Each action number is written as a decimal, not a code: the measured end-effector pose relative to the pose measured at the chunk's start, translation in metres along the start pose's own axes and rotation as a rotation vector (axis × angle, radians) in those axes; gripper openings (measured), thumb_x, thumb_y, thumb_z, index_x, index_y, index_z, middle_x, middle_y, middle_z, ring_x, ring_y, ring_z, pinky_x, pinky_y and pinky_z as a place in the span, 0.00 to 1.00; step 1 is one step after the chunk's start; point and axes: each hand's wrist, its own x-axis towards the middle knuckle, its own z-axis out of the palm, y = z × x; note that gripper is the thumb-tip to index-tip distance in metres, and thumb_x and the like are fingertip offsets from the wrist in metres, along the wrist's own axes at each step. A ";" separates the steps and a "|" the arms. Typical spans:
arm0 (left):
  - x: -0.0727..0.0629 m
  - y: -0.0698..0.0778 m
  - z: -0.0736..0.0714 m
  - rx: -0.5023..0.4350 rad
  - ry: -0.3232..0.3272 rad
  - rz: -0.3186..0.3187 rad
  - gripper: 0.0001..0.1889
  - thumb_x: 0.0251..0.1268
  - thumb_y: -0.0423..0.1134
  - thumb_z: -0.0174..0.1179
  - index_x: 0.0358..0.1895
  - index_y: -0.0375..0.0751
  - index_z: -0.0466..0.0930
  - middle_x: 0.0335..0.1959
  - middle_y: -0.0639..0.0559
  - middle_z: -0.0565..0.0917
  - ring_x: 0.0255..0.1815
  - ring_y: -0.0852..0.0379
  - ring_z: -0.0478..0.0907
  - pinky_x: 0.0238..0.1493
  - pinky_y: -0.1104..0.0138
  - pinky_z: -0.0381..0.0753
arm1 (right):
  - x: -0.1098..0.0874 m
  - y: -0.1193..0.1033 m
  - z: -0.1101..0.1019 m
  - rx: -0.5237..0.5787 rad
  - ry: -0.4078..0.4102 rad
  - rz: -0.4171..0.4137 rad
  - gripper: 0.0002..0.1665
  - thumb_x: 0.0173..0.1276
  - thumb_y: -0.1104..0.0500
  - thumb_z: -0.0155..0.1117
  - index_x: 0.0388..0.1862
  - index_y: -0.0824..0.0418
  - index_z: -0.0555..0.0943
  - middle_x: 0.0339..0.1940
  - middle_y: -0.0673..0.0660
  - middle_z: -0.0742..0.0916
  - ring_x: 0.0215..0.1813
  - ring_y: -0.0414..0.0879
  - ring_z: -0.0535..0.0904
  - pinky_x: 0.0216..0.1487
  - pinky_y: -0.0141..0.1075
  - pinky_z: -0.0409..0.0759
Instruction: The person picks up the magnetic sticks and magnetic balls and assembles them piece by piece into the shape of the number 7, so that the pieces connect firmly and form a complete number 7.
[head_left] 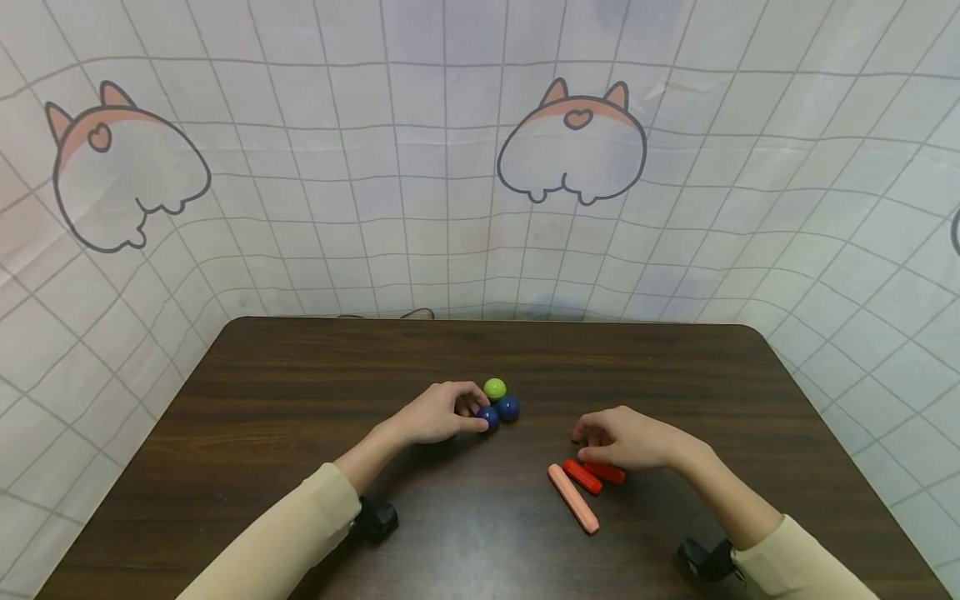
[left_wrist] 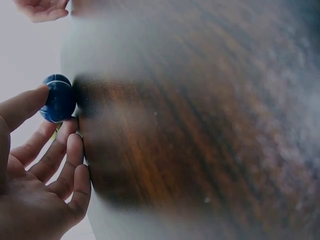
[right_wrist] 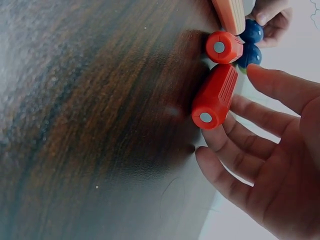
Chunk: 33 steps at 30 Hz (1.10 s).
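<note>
In the head view, my left hand (head_left: 438, 412) is at a glossy dark blue ball (head_left: 488, 418), thumb on one side and fingertips on the other. The left wrist view shows the thumb against this blue ball (left_wrist: 59, 99) and fingertips at its lower side. Touching or close beside it are a second blue ball (head_left: 508, 407) and a green ball (head_left: 495, 388). My right hand (head_left: 637, 437) hovers low over a short red rod (head_left: 604, 472). In the right wrist view, its thumb stands apart from the red rod (right_wrist: 215, 97), with relaxed fingers beside it.
Another short red rod (head_left: 582, 476) and a longer peach rod (head_left: 573, 498) lie left of the right hand. A metal disc shows in each red rod's end. The dark wooden table (head_left: 300, 358) ends at a white grid-patterned cloth (head_left: 450, 233) behind.
</note>
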 end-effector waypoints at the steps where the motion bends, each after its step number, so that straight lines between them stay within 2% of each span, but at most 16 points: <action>1: -0.001 0.000 0.000 0.000 -0.002 0.001 0.12 0.69 0.40 0.69 0.51 0.41 0.82 0.41 0.53 0.82 0.42 0.58 0.77 0.45 0.62 0.78 | 0.000 0.000 0.000 0.000 -0.001 -0.001 0.17 0.76 0.52 0.65 0.55 0.62 0.82 0.32 0.47 0.83 0.32 0.41 0.78 0.36 0.37 0.76; 23: -0.002 0.000 0.002 0.011 -0.007 0.001 0.12 0.70 0.40 0.69 0.51 0.42 0.82 0.40 0.55 0.82 0.42 0.58 0.77 0.46 0.62 0.78 | -0.003 0.004 0.001 0.018 -0.015 -0.022 0.18 0.75 0.52 0.67 0.56 0.62 0.81 0.32 0.47 0.82 0.33 0.42 0.78 0.36 0.37 0.76; 33: -0.003 -0.001 0.002 0.008 -0.007 0.007 0.12 0.69 0.40 0.69 0.51 0.41 0.82 0.40 0.55 0.82 0.41 0.58 0.77 0.46 0.62 0.78 | -0.003 0.002 0.000 0.019 -0.028 -0.002 0.17 0.71 0.56 0.70 0.55 0.61 0.81 0.33 0.48 0.82 0.33 0.43 0.77 0.36 0.36 0.76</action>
